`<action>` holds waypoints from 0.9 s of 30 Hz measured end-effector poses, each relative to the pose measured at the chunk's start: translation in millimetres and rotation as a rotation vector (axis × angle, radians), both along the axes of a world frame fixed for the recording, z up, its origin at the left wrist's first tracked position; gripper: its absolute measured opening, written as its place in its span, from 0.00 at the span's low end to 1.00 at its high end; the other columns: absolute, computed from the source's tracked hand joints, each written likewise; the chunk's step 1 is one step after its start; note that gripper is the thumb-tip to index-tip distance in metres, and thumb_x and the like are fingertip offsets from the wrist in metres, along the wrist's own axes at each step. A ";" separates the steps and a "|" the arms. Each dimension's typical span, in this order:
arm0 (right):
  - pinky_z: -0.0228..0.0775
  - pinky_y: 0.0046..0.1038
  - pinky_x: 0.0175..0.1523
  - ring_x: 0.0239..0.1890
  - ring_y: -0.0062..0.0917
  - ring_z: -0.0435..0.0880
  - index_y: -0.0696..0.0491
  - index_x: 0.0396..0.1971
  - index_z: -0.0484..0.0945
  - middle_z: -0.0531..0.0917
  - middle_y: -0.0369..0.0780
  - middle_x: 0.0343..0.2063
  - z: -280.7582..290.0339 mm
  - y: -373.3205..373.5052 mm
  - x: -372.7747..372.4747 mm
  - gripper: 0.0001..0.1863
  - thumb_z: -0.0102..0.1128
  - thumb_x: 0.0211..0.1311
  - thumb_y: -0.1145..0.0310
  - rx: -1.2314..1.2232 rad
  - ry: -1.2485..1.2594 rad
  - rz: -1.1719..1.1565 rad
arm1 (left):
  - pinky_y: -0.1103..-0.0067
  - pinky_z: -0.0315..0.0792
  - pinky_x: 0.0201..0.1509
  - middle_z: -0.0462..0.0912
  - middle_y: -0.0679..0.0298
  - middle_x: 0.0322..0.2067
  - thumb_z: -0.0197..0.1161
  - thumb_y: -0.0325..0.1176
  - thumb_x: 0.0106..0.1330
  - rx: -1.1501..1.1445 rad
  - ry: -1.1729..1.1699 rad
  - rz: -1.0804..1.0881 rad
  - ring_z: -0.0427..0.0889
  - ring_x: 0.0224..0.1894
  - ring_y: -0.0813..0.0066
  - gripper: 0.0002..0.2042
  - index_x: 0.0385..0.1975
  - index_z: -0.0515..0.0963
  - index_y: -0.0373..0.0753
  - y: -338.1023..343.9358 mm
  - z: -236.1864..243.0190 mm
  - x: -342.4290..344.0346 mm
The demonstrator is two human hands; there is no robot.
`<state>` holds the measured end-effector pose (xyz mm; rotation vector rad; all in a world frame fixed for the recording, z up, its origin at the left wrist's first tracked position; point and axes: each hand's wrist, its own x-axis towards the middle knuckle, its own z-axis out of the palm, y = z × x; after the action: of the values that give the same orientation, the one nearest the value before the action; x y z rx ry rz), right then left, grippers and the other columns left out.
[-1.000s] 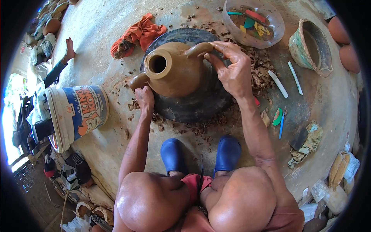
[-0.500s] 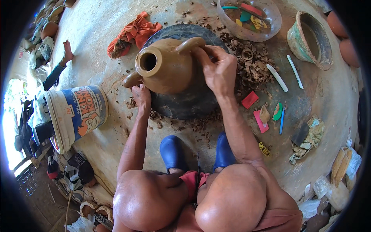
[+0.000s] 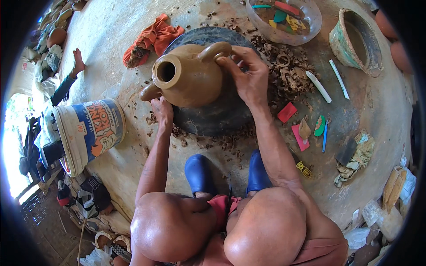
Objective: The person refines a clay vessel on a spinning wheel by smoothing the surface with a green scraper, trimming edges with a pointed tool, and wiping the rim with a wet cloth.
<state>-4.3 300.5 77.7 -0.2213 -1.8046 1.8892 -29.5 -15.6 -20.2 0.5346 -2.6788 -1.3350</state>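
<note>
A wet brown clay jar (image 3: pixel 195 84) with a round mouth and two looped handles sits tilted toward me on a dark round turntable (image 3: pixel 213 122). My right hand (image 3: pixel 250 77) is closed at its right handle (image 3: pixel 215 52), the thumb pressed near the lower end and the other fingers partly behind it. Under the left handle (image 3: pixel 150 92), my left hand (image 3: pixel 163 111) has curled fingers close against the jar's side. Its fingertips are partly hidden, so I cannot see exactly what they grip.
Clay scraps (image 3: pixel 288 73) lie around the turntable. An orange cloth (image 3: pixel 155 37), a clear basin (image 3: pixel 306 26) of coloured pieces, a green-rimmed pot (image 3: pixel 355 44), white sticks (image 3: pixel 318 86) and small scrapers (image 3: pixel 287 112) surround it. A paint bucket (image 3: pixel 91 133) stands left; another person's foot (image 3: pixel 78 62) shows beyond.
My right hand has moved slightly left along the right handle, with its thumb now showing against the handle. The left hand stays in nearly the same place, and the jar has barely shifted.
</note>
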 end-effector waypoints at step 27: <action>0.78 0.27 0.44 0.35 0.25 0.88 0.54 0.38 0.93 0.90 0.41 0.31 3.1 44.3 -4.5 0.07 0.79 0.62 0.69 0.149 0.048 0.215 | 0.58 0.75 0.61 0.87 0.36 0.52 0.58 0.39 0.71 -0.089 -0.158 -0.045 0.84 0.56 0.35 0.21 0.51 0.84 0.27 -6.3 -1.8 -9.8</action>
<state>-8.8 344.7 80.8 0.0731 -1.9934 1.8717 -39.3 -21.9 -22.0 0.5977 -2.8775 -1.2249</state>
